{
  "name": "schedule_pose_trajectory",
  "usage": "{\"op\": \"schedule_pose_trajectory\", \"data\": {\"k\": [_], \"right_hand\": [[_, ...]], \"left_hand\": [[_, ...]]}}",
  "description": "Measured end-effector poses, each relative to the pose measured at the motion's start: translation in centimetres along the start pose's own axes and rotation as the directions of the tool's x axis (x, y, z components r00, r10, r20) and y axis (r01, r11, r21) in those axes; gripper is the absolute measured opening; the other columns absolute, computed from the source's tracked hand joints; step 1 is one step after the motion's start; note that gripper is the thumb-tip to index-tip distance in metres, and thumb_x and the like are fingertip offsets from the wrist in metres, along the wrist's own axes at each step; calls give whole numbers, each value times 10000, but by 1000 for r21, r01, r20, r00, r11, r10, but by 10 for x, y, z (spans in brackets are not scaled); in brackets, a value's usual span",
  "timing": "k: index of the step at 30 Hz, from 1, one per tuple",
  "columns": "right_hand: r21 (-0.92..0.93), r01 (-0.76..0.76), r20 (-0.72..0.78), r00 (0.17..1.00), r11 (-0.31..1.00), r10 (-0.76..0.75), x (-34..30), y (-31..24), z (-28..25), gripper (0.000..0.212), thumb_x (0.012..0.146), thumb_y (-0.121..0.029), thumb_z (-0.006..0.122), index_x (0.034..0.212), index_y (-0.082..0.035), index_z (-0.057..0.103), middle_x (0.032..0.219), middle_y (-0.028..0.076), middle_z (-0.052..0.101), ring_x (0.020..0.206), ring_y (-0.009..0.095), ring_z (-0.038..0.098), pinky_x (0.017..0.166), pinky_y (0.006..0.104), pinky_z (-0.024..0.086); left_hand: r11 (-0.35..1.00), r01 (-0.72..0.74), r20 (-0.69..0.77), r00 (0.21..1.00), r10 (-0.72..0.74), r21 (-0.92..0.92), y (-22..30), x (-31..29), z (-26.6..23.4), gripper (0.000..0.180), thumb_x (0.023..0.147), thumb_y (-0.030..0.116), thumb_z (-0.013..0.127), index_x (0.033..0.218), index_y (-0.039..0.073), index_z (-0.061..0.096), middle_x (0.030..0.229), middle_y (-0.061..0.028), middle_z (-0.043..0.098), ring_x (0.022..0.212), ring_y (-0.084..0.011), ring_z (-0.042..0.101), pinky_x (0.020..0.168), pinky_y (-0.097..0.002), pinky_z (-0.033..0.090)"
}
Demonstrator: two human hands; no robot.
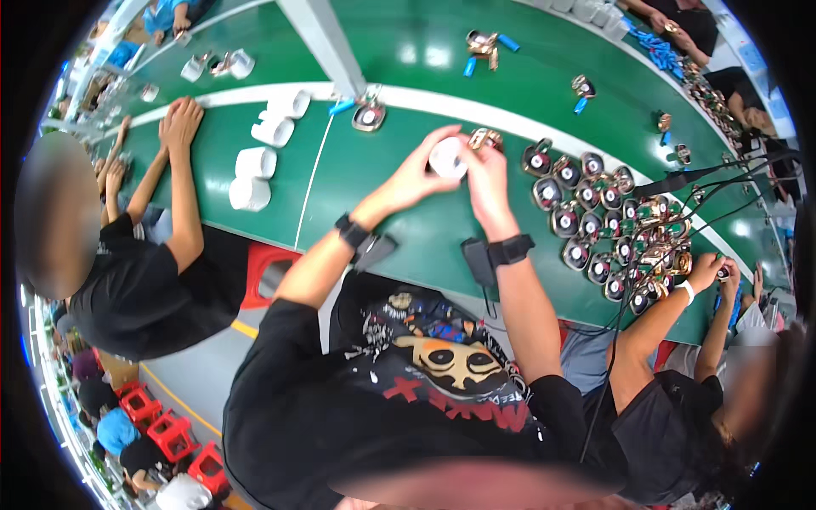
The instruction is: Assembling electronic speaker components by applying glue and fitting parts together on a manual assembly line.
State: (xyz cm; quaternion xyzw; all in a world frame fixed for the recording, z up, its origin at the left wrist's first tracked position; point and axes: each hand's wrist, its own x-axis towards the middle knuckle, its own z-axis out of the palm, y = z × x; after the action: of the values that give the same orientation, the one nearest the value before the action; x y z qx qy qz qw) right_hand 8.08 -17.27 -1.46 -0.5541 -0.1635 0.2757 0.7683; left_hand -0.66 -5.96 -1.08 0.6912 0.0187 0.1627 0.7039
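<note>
Wearing a black shirt [289, 408] with red lettering [497, 414]. Gripping a white cup [448, 159] in left hand [416, 177] above the green counter [348, 161]; apparently pinching a gold-toned part [486, 138] in right hand [487, 176], just beside the cup. Best to steady the cup, square up the part and avoid forcing. Farther right, noting black-and-gold units [576, 253] with labels [565, 221] too small to read.

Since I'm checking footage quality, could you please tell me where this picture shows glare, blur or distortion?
Head view: the green surface shows pale glare at upper centre; the white strip bows in fisheye distortion; corners go black; the co-worker's head at left is blurred; the left hand and right hand look fairly clear.
</note>
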Motion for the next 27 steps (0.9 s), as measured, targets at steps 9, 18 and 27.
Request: {"op": "schedule_pose_trajectory", "data": {"k": [9, 18, 27], "right_hand": [[-401, 136, -41, 985, 906, -166, 31, -11, -6, 227, 878, -172, 674, 975, 33, 687, 884, 126, 729, 844, 169, 702, 772, 293, 532], [-559, 195, 110, 981, 806, -161, 28, 1, -2, 135, 902, -96, 638, 941, 26, 680, 852, 103, 720, 788, 133, 690, 723, 266, 544], [-542, 199, 122, 980, 817, -158, 26, -3, -6, 93, 903, -43, 616, 919, 31, 670, 852, 88, 716, 771, 132, 687, 710, 258, 546]], "left_hand": [[639, 109, -210, 974, 85, 761, 31, 57, -26, 680, 653, 142, 780, 1252, 26, 481, 1120, -208, 613, 1071, -389, 577, 914, -444, 481], [98, 378, -380, 925, -2, 921, 23, 225, -168, 591, 750, 193, 679, 1233, -44, 434, 1164, -270, 580, 1042, -422, 604, 889, -455, 510], [110, 57, -89, 943, 320, 992, 4, 235, -108, 808, 780, 309, 678, 1478, 165, 297, 1501, -234, 288, 1360, -457, 299, 1035, -656, 332]]}}
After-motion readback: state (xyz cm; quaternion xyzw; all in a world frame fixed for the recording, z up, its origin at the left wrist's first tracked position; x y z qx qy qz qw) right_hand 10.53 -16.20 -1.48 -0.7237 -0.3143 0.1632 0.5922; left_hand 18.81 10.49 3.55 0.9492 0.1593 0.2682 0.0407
